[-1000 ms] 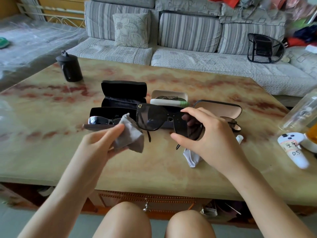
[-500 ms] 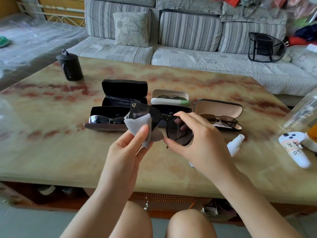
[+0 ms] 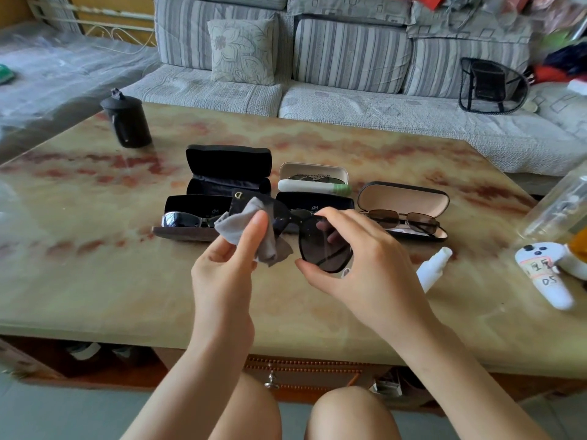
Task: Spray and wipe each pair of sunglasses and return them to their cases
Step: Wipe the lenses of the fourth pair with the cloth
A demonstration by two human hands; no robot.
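Large black sunglasses (image 3: 320,246) hang above the marble table (image 3: 95,281). My right hand (image 3: 359,258) pinches their right lens rim between thumb and fingers. My left hand (image 3: 228,265) pinches a grey cloth (image 3: 254,233) against the left lens, which the cloth mostly hides. Behind them several open cases stand in two rows: an empty black case (image 3: 228,169), a white case (image 3: 313,179) with glasses, a dark case (image 3: 187,217) with silver-lensed glasses, another dark case (image 3: 314,201), and a beige-lined case (image 3: 403,211) with metal-framed glasses. A white spray bottle (image 3: 432,268) lies at the right.
A black lidded cup (image 3: 127,122) stands at the table's far left. At the right edge lie a white controller (image 3: 546,274) and a clear plastic bottle (image 3: 559,208). A grey striped sofa (image 3: 349,58) runs behind the table. My knees are below the front edge.
My left hand brought the cloth up from beside the glasses onto the left lens. The glasses tilted and moved slightly nearer to me, uncovering the metal-framed pair in the beige case.
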